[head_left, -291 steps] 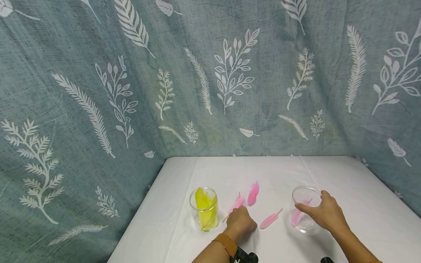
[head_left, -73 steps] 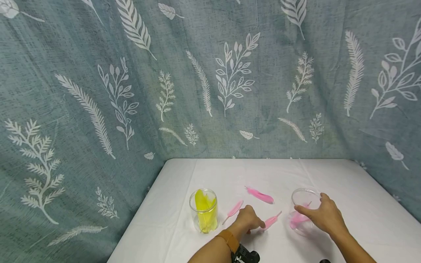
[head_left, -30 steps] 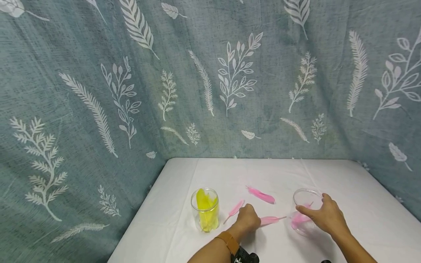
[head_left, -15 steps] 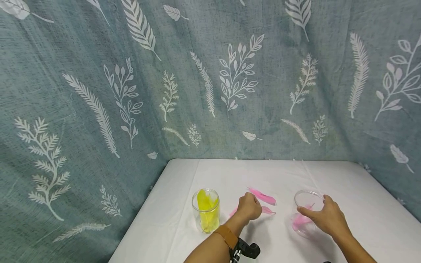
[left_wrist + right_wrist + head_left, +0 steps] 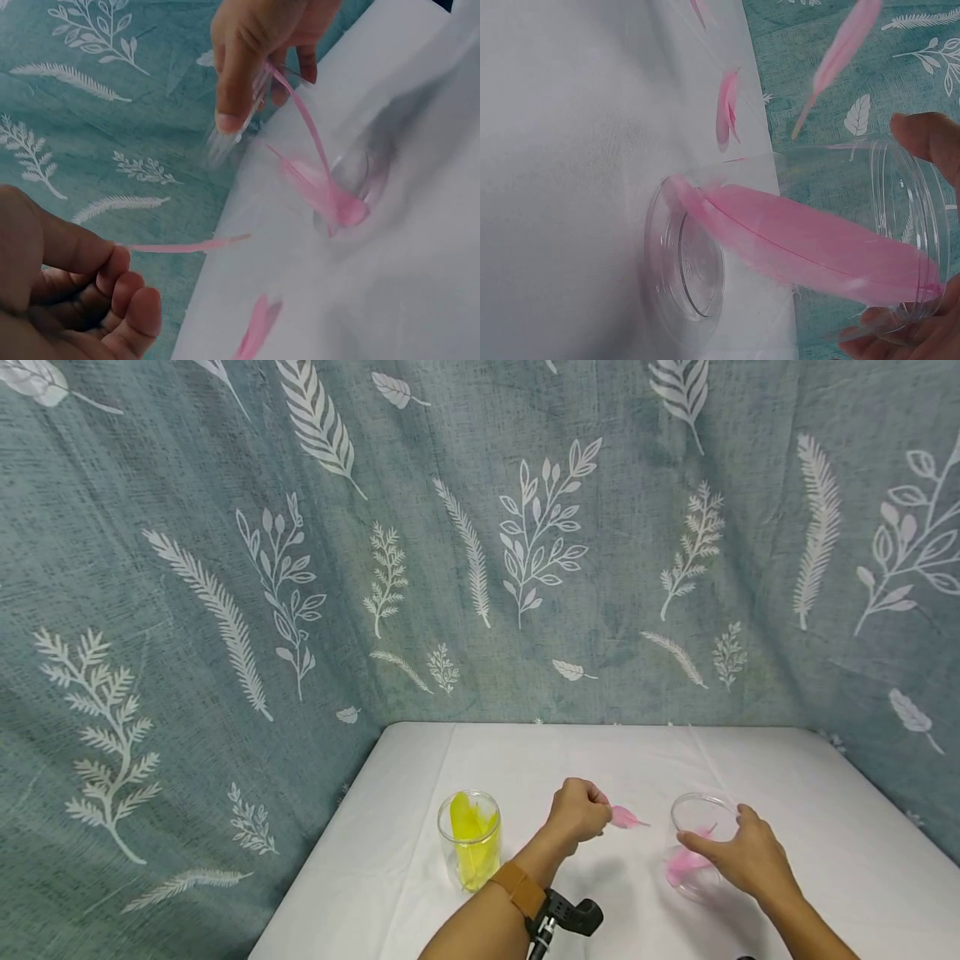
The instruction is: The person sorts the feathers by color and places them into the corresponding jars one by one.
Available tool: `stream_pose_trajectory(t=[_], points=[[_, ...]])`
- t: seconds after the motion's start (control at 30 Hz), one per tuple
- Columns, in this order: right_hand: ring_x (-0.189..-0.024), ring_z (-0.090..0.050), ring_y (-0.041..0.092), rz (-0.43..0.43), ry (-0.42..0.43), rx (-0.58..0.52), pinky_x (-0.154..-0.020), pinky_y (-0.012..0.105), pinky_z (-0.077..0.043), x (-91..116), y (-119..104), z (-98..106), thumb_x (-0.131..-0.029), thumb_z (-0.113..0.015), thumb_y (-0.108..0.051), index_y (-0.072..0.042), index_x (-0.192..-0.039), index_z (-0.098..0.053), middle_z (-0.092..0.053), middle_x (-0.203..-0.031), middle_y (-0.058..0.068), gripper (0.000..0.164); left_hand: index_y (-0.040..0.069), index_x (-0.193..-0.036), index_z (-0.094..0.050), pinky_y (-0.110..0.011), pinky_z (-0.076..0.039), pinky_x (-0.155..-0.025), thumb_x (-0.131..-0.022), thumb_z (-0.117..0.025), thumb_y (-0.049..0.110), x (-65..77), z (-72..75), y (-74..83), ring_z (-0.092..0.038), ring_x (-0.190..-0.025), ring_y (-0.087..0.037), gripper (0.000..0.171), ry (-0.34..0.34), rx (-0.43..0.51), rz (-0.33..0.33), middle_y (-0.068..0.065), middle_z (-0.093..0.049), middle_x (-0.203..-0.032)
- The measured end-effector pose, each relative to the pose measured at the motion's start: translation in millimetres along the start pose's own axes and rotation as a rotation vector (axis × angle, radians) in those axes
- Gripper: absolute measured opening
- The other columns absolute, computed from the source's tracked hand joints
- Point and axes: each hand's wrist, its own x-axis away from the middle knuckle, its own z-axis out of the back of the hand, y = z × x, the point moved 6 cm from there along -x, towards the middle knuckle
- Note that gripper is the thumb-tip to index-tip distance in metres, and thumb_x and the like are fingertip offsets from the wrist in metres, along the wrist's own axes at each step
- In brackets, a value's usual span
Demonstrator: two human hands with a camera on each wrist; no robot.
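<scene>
My left hand (image 5: pixel 579 812) pinches a pink feather (image 5: pixel 625 817) between thumb and fingertip, raised over the table. In the left wrist view this feather (image 5: pixel 184 246) points toward the other hand, seen nearly edge-on. My right hand (image 5: pixel 750 852) grips a clear jar (image 5: pixel 699 795) by its rim, thumb on one side and fingers on the other. Inside that jar lie pink feathers (image 5: pixel 802 240), one leaning up to the rim. Loose on the cloth, pink feathers (image 5: pixel 727 109) show in the right wrist view; in the head view my left hand and arm mostly hide them.
A second clear jar (image 5: pixel 450 864) with yellow feathers (image 5: pixel 474 843) stands left of my left forearm. The table (image 5: pixel 525 752) has a white cloth, and a patterned blue-green curtain (image 5: pixel 480 677) hangs behind it. A camera (image 5: pixel 573 914) sits on my left wrist.
My left hand has picked a pink feather off the table, lifted it and carried it away from me and slightly right. The right hand and its jar have stayed in place.
</scene>
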Motion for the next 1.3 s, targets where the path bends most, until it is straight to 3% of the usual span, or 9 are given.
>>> stream_pose_trajectory(t=[0.47,1.0,1.3], points=[[-0.117,-0.028,0.065,-0.005,-0.01,-0.007,-0.093,0.069,-0.03,-0.9,-0.4,0.2,-0.076,-0.07,-0.064,0.026,-0.137,-0.011,-0.024,-0.129,0.051,0.124,0.008,-0.067,-0.059,-0.026,-0.049,-0.049,-0.08,-0.07,-0.002,-0.2,-2.6,37.5,-0.055,-0.051,-0.012,0.02,-0.034,0.01,-0.067,-0.002,-0.056,-0.064],[-0.116,-0.031,0.064,0.003,0.001,-0.001,-0.092,0.068,-0.032,-0.1,0.5,0.3,-0.076,-0.07,-0.064,0.027,-0.136,-0.013,-0.026,-0.128,0.051,0.123,0.006,-0.068,-0.061,-0.024,-0.049,-0.049,-0.082,-0.069,-0.003,8.4,-4.5,87.7,-0.056,-0.051,-0.013,0.019,-0.126,0.069,-0.168,-0.003,-0.058,-0.063],[-0.116,-0.031,0.064,-0.002,0.003,-0.007,-0.091,0.068,-0.032,-0.3,2.0,-0.6,-0.075,-0.071,-0.063,0.026,-0.137,-0.013,-0.026,-0.129,0.05,0.123,0.006,-0.066,-0.06,-0.024,-0.049,-0.049,-0.081,-0.069,-0.004,11.8,-17.1,94.2,-0.055,-0.05,-0.013,0.021,-0.168,0.037,-0.151,-0.004,-0.058,-0.061]])
